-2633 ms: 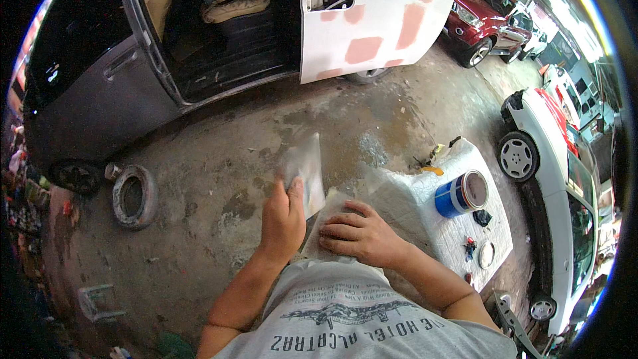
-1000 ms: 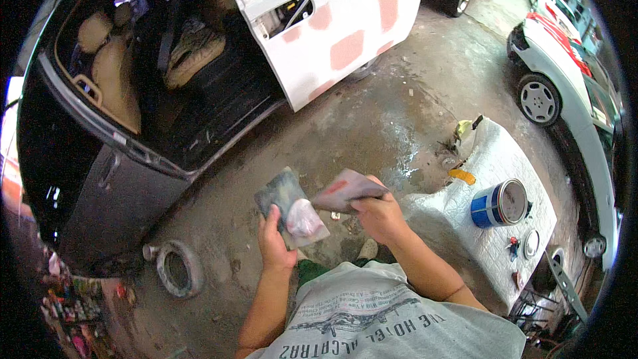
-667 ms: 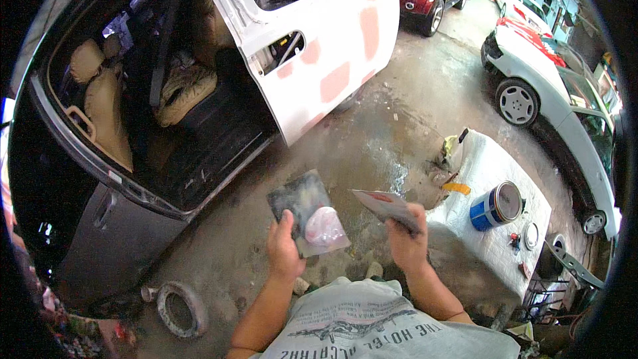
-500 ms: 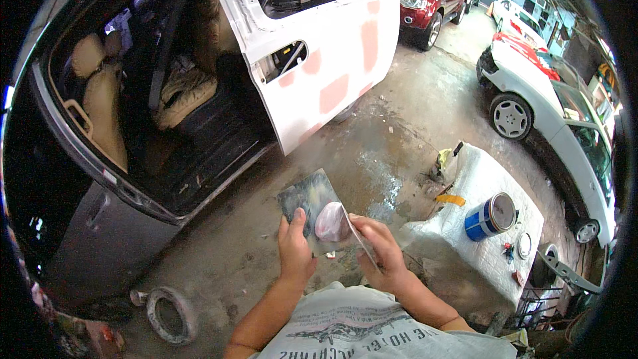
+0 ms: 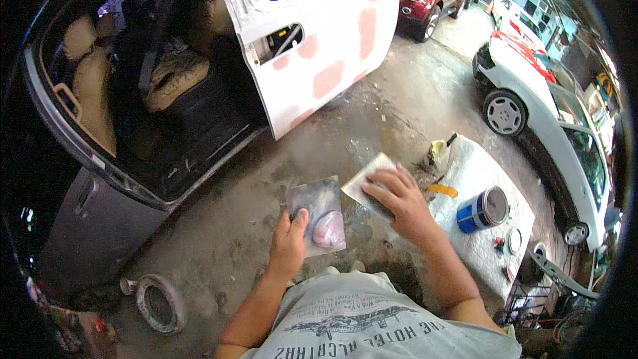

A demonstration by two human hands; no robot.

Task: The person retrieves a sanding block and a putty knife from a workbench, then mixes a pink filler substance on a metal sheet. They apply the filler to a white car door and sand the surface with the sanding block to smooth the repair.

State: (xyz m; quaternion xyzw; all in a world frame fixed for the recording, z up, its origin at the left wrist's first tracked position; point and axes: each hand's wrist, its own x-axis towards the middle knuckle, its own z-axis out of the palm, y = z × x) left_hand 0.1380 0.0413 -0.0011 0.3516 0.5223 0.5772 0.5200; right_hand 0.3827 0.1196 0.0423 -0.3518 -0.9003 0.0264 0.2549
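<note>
My left hand is closed on the left edge of a flat, grey-smeared mixing board, its thumb on top. A rounded mound of pale pink body filler lies on the board's lower right part. To the right and apart from the board, my right hand grips a thin, pale rectangular putty spreader. Its fingers stretch over the spreader's upper face, and its underside is hidden.
A white van door with pink filler patches stands ahead, beside the open cabin. At the right, a silvery covered table bears a blue can and an orange strip. A ring-shaped object lies on the floor at the left.
My right hand has swung right, away from the filler, turning the spreader from edge-on beside the mound to nearly flat. The board has shifted slightly right and down.
</note>
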